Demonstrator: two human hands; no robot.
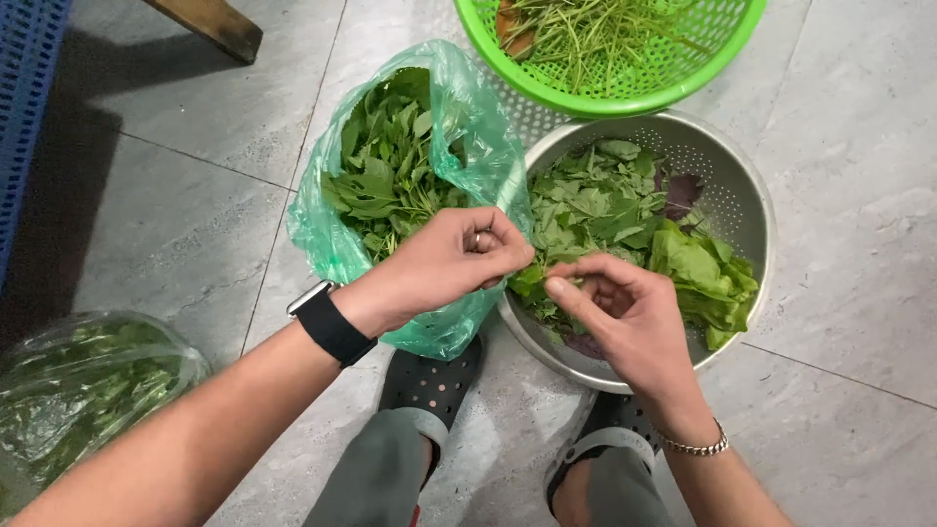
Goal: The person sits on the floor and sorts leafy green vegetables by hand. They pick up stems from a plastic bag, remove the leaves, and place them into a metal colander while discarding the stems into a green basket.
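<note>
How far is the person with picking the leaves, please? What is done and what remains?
Done: the metal colander already holds many picked leaves, and the green basket holds bare stems. In hand: the left hand and right hand pinch a sprig over the colander. Left: the green plastic bag looks quite full of leafy stalks.
</note>
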